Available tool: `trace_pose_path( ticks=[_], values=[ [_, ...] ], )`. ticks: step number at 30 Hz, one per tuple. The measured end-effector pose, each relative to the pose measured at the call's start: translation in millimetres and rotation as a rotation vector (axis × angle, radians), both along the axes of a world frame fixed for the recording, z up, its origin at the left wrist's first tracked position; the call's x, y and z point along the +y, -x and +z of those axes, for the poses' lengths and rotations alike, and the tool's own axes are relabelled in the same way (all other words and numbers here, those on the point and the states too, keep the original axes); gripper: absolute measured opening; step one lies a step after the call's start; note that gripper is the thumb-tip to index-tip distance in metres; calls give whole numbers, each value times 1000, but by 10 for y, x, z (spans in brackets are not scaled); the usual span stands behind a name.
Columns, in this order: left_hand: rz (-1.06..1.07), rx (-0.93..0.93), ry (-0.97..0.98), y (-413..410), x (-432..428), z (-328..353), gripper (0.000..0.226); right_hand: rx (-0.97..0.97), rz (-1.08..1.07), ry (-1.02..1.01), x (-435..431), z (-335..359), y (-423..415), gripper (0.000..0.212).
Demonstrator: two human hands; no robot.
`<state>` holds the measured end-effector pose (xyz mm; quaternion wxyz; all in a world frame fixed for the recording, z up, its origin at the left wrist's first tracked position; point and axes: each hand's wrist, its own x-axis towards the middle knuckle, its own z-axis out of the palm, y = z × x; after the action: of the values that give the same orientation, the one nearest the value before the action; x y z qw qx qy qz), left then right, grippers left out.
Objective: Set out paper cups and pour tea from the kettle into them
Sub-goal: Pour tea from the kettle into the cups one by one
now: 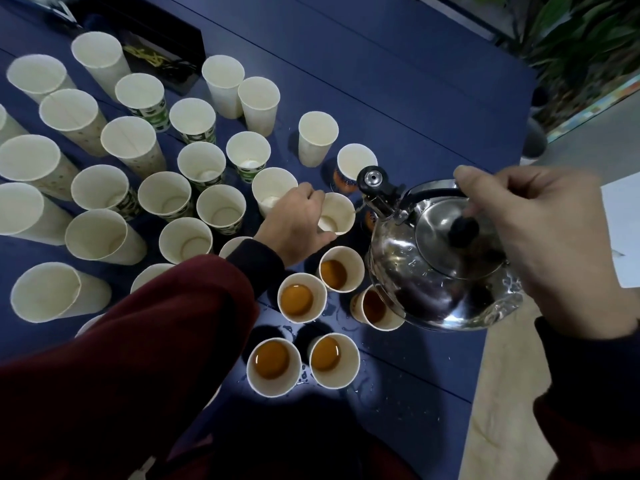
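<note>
Empty cups [128, 143] crowd the left half of the blue table [381, 81], rims almost touching, with only narrow gaps between them. A black box [156, 39] stands at the far left behind them. To the right of the cluster the tabletop is bare up to its right edge, which runs on a slant from the plants [571, 46] down to the pale floor [502, 393]. Five cups of tea [301, 299] sit close together near the front, in the middle, on a wet patch with drops around them.

The leftmost cups are cut off by the frame. A dark red sleeve [156, 341] covers several cups at the lower left. The kettle [440, 268] hides part of the rightmost filled cup. A white sheet [623, 230] at the right is cut off and unreadable. Whether tea is running from the spout cannot be told.

The left hand [294, 223] grips an unfilled cup [337, 213] in the middle of the table, fingers curled over its far rim and thumb on the near side. The steel kettle is in the air just to the right of it, tilted left, its spout at that cup's right rim and its spout cap flipped up. The right hand [540, 244] clasps the kettle's black handle from above, fingers wrapped around it.
</note>
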<state>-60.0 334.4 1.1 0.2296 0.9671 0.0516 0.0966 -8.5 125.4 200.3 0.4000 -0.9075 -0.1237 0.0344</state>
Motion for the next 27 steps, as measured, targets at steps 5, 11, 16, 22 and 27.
trace_pose_path(
  ticks=[5,11,16,22,27],
  values=[
    [16,-4,14,2,-19,12,54,11,-10,19,-5,-32,-12,51],
    [26,-2,16,2,-19,21,50,22,-27,26,-15,-30,1,49],
    [35,-3,20,-1,-16,23,51,29,-31,35,-15,-38,13,49],
    [38,7,26,10,-32,4,53,23,-32,52,-10,-50,17,49],
    [35,24,30,12,-29,29,55,13,-21,59,-23,-65,16,48]
  ],
)
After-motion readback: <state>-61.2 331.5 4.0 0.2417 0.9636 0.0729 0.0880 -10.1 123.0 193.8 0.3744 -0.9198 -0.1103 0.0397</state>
